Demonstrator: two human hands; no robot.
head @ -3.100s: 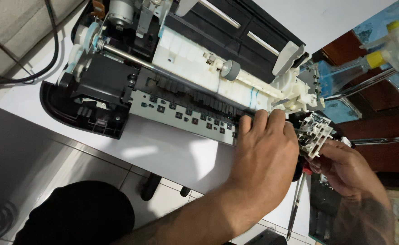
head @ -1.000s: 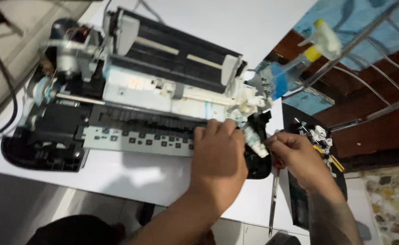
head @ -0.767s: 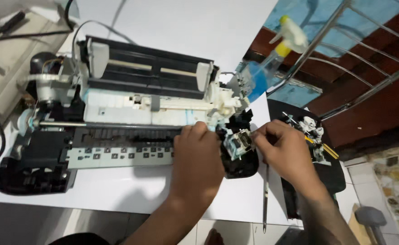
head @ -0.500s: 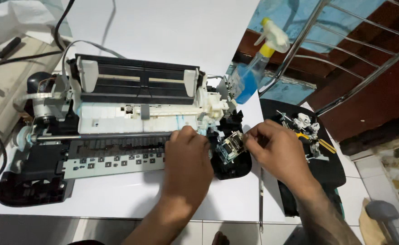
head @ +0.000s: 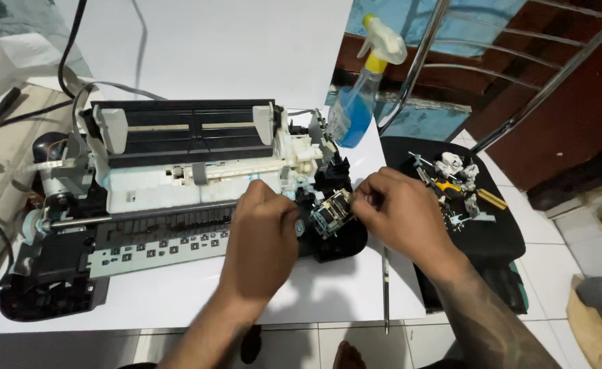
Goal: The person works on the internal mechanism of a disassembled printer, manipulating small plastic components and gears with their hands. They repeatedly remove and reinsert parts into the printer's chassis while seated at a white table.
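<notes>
Since half a second ago both hands have shifted slightly lower in the view, and the opened printer now sits more level across the table.

Nearest: a bare toe [head: 347,355] shows at the bottom edge over the tiled floor [head: 588,239]. Long thin rod, probably a screwdriver [head: 385,287], lies along the white table [head: 198,301] near its front right edge.

Left hand [head: 263,239] rests knuckles-up on the printer's front right, fingers curled down against the black frame; what it pinches, if anything, cannot be told. Right hand [head: 400,215] has fingertips pinched narrow on a small grey-and-metal part [head: 331,213], seated at the printer's right end between the two hands.

Printer [head: 178,198], cover off: white inner frame, black paper tray behind, a grey strip with dark squares along the front, black base at left.

Right of table: black stool seat [head: 478,232] carrying loose small parts [head: 455,181], one with a yellow handle.

Farther: blue spray bottle [head: 355,102] with white trigger stands at the table's back right corner. Cables [head: 68,61] trail at far left.
</notes>
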